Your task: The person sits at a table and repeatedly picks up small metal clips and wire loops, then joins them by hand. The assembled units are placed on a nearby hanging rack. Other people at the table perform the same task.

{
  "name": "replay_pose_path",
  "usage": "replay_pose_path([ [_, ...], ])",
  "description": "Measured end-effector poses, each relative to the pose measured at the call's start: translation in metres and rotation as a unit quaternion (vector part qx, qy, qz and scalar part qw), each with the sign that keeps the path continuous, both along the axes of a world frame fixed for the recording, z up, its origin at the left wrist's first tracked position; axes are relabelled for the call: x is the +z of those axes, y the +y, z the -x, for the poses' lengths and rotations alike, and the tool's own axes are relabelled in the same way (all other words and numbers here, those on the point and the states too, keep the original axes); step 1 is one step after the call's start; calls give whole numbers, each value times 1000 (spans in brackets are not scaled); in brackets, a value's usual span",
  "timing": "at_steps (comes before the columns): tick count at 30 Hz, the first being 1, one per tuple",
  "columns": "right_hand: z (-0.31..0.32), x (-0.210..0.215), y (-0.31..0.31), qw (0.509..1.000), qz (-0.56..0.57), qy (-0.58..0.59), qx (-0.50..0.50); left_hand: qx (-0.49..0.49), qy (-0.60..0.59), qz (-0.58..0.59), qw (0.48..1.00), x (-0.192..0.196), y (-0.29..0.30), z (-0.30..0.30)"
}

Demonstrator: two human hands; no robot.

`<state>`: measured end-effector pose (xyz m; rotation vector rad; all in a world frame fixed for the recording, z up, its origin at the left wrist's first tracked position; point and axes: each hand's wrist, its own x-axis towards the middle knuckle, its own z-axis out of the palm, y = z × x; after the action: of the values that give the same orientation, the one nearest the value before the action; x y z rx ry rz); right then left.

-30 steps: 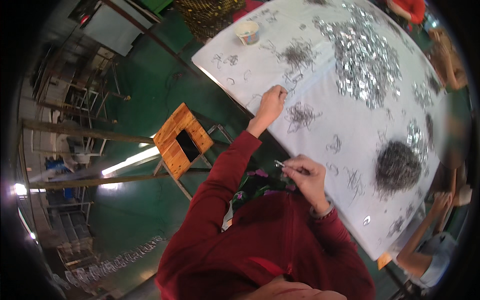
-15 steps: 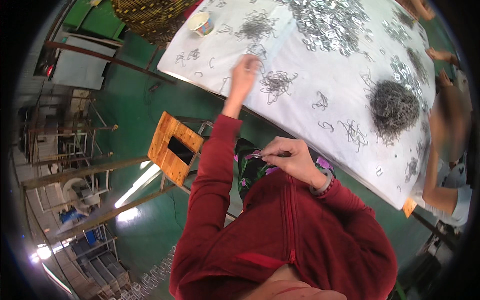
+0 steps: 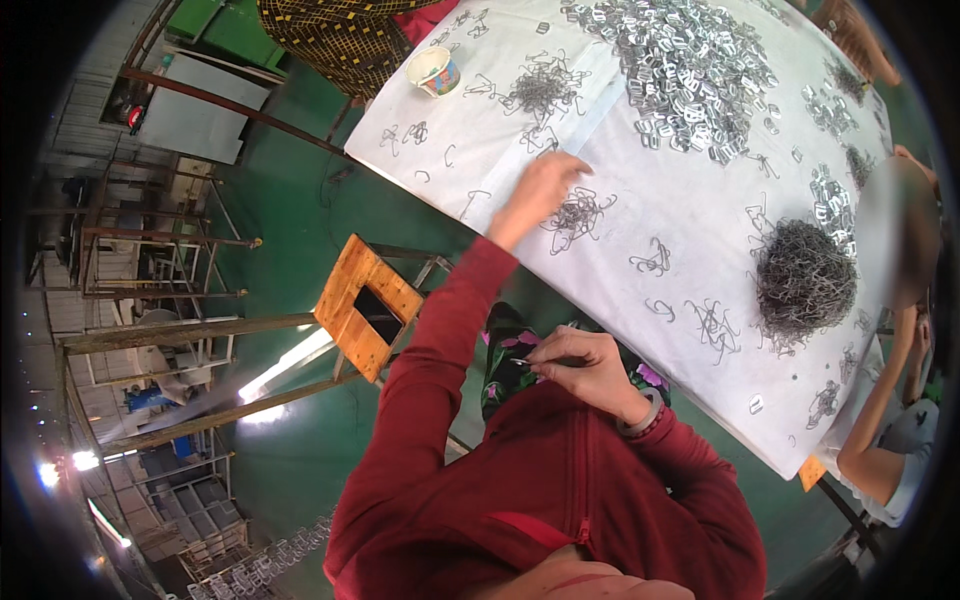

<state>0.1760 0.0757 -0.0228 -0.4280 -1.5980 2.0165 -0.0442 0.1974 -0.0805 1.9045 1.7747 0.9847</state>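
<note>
At the near edge of the white-covered table (image 3: pixel 700 220), the left hand (image 3: pixel 545 190) is extended over the surface, palm downward. Its fingers are partly bent and close together, with the foremost pointing to the right; whether anything is gripped beneath them cannot be told, nor whether the fingertips touch the cloth. Immediately beside this hand lies a small cluster of bent wires (image 3: pixel 578 222), loosely tangled.

The right hand (image 3: pixel 585 370) is off the table, in front of the torso and above the lap. Thumb and forefinger are pressed together on a small metal piece (image 3: pixel 519 362), which projects from the fingertips toward the left; its full shape is hidden by the grip. A pale bangle (image 3: pixel 650 412) is on the right wrist.

On the cloth, farther from the person, lies a broad heap of flat metal buckles (image 3: pixel 700 90). A dense dark ball of wire hooks (image 3: pixel 807 275) is at the right, with some buckles adjoining it. One single buckle (image 3: pixel 756 404) lies apart, near the right-hand corner. A paper cup (image 3: pixel 446 80) stands toward the left corner.

Left of the table is a wooden stool (image 3: pixel 342 285), bearing a dark flat rectangular object (image 3: pixel 379 315). A co-worker's bare arm (image 3: pixel 875 430) shows at the right.
</note>
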Motion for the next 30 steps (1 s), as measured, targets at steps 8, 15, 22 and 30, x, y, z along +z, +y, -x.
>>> replay_pose_path([
  [8,1,0,10,1000,16,1,4,-55,116,87,988,2,8,63],
  [15,5,5,6,1000,7,-9,17,-69,178,13,982,-13,-18,66],
  [22,9,9,-4,999,-40,-2,-7,28,182,-34,982,-29,-45,66],
  [30,6,-2,-3,999,50,9,-11,174,-112,-9,978,17,-85,30],
])
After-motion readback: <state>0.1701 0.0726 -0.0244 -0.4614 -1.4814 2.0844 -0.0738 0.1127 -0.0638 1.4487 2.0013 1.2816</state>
